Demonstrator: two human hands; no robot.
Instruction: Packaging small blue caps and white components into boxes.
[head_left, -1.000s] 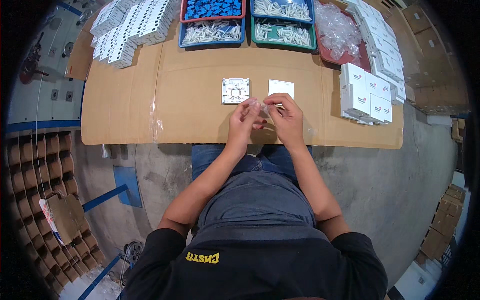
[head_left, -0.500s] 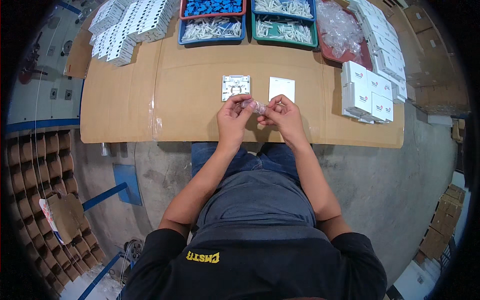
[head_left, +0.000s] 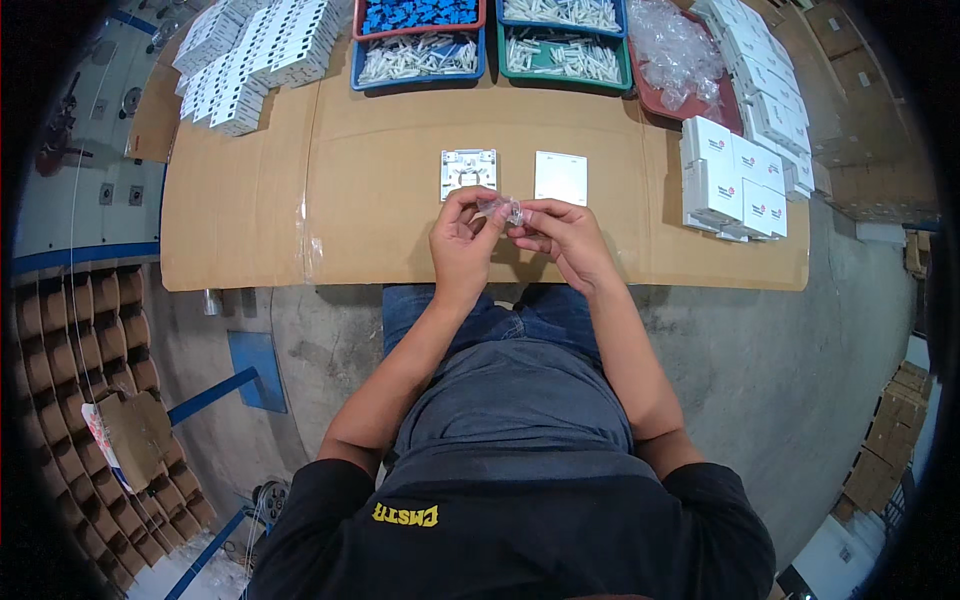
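Note:
Between my two hands, above the near part of the cardboard-covered table, is a small crumpled clear plastic bag (head_left: 513,212). My left hand (head_left: 464,235) pinches its left end between thumb and fingers. At the other end, my right hand (head_left: 566,238) grips the bag with its fingertips. What lies inside the bag is too small to make out. Just beyond my left hand sits a white square frame-like plastic part (head_left: 468,168) with a detailed inner face. A plain white square plate (head_left: 561,177) lies to its right, beyond my right hand.
Far trays hold blue pieces (head_left: 420,14) and white plug-like pieces (head_left: 420,60); a green tray (head_left: 612,84) holds more. A red tray (head_left: 660,105) carries clear bags. White boxes (head_left: 735,180) are stacked right, white units (head_left: 240,95) far left. Cardboard (head_left: 380,240) covers the table.
My right hand has moved slightly left, closer to my left hand, and the bag between them looks shorter and more bunched. The head view has shifted a little.

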